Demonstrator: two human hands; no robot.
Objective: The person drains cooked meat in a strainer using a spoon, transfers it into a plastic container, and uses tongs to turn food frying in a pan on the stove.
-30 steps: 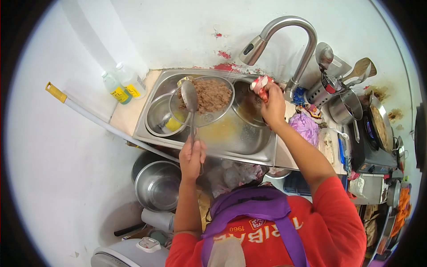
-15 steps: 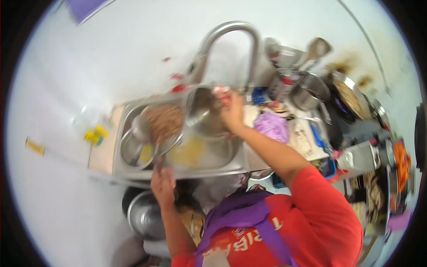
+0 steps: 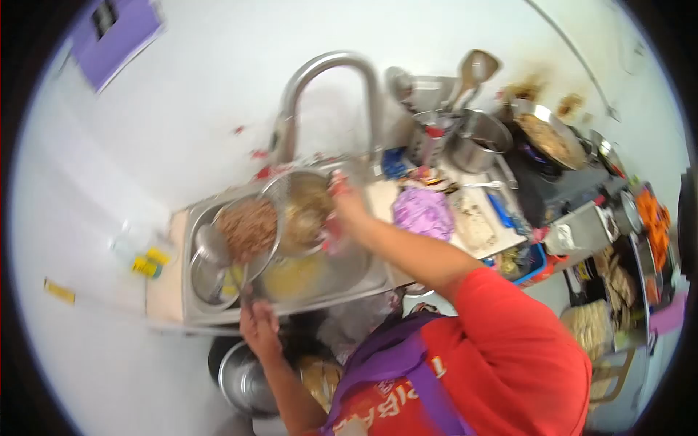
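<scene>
My left hand (image 3: 260,327) is closed around the handle of a round mesh strainer (image 3: 270,251) held over the left part of the metal sink (image 3: 349,287). Brown, crumbly food that looks like minced meat (image 3: 247,227) fills the strainer. A rounded metal ladle bowl (image 3: 212,243) sits at its left side. My right hand (image 3: 345,207) grips the side of a metal pot (image 3: 309,182), with something red and pale at the fingers. Tilted towards the strainer, the pot holds wet brownish contents. Below it, yellowish liquid (image 3: 291,276) lies in the right basin.
A curved faucet (image 3: 327,62) rises behind the sink. To the right are a purple bag (image 3: 423,213), a steel pot (image 3: 480,142), a utensil holder (image 3: 429,142) and a pan of food (image 3: 549,138) on the stove. A metal bowl (image 3: 247,378) sits below the sink.
The pot has tipped further and its brownish contents now show beside the strainer. My right hand has moved left and down with it. The camera view has shifted too.
</scene>
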